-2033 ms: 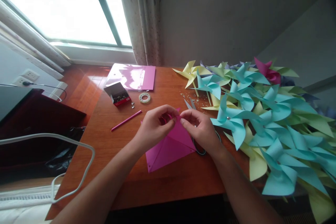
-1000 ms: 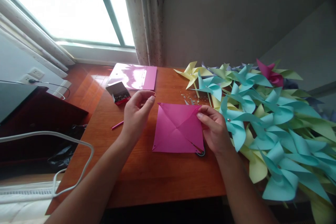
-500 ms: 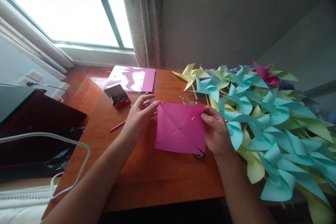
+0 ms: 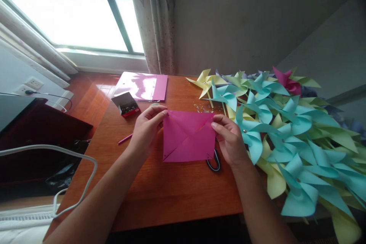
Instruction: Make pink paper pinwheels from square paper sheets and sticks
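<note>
A square of pink paper (image 4: 185,143), slit diagonally from its corners toward the middle, is held up over the wooden table. Small holes show near its lower corners. My left hand (image 4: 148,124) pinches the upper left corner. At the upper right corner, my right hand (image 4: 228,133) grips the sheet between thumb and fingers. Behind the paper's lower right corner lies a pair of scissors (image 4: 217,162); a dark handle loop shows and the blades are hidden. A pink pencil or stick (image 4: 125,139) lies left of my left hand, its far end covered by my wrist.
An opened small box (image 4: 127,105) of metal bits stands at the back left. Beyond it lie pink sheets (image 4: 160,87) under a glossy cover. Tiny scraps (image 4: 203,107) dot the tabletop (image 4: 171,198). Many teal, yellow and green paper pinwheels (image 4: 300,194) fill the right side; a white cable (image 4: 93,167) hangs left.
Both hands have shifted slightly left with the pink paper, which has moved off the scissors so that more of their handle shows. Both corners stay pinched.
</note>
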`<state>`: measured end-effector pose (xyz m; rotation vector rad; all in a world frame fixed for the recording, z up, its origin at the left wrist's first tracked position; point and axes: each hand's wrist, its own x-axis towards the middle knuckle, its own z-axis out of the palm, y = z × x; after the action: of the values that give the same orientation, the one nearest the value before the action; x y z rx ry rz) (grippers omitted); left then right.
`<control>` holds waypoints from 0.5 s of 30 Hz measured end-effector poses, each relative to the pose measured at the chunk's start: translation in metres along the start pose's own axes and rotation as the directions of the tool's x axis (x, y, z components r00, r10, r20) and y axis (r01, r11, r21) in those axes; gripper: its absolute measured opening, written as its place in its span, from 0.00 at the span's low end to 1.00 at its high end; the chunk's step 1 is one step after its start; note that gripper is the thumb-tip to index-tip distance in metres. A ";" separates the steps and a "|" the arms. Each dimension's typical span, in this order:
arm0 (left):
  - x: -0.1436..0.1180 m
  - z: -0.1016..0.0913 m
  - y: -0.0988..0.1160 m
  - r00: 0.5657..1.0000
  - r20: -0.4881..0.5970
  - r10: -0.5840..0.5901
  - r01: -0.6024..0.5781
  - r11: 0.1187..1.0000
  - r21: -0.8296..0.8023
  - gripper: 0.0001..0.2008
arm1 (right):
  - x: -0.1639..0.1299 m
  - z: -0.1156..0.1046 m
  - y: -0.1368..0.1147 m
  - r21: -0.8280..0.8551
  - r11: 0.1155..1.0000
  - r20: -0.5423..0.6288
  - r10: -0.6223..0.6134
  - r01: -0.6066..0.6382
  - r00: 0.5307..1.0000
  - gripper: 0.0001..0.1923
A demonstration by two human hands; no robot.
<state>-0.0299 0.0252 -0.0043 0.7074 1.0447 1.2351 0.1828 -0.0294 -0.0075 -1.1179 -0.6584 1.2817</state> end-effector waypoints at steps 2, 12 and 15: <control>0.000 0.000 0.000 1.000 0.000 -0.003 0.003 1.000 -0.003 0.12 | 0.001 0.000 0.002 -0.028 1.000 -0.012 -0.008 0.008 1.000 0.11; -0.002 0.002 0.001 0.999 -0.019 0.039 -0.039 0.999 0.022 0.12 | 0.005 0.001 0.007 -0.094 0.993 -0.052 -0.070 0.065 0.996 0.12; -0.002 0.003 0.002 0.998 -0.043 0.045 -0.044 0.999 0.020 0.12 | 0.005 0.001 0.007 -0.100 0.993 -0.054 -0.070 0.064 0.996 0.13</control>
<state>-0.0279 0.0238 -0.0004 0.7249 1.0828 1.2851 0.1799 -0.0251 -0.0139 -1.1982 -0.7163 1.1668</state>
